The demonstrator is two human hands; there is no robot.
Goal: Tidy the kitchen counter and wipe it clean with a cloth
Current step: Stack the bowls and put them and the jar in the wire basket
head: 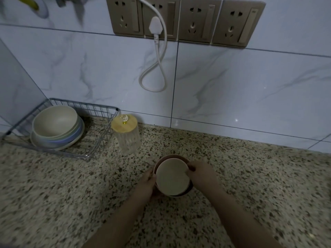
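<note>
A cream bowl (171, 177) sits nested inside a reddish-brown bowl (161, 161) on the speckled granite counter (53, 194), near the middle. My left hand (147, 183) grips the stack's left side. My right hand (202, 176) grips its right side, thumb over the cream bowl's rim. At the back left stands a wire dish rack (100, 136) that holds a stack of pale bowls and plates (56, 126). No cloth is in view.
A ribbed glass jar with a bamboo lid (126, 135) stands just right of the rack, behind the held bowls. On the tiled wall is a row of sockets (184, 20) with a white plug and looped cord (155, 56).
</note>
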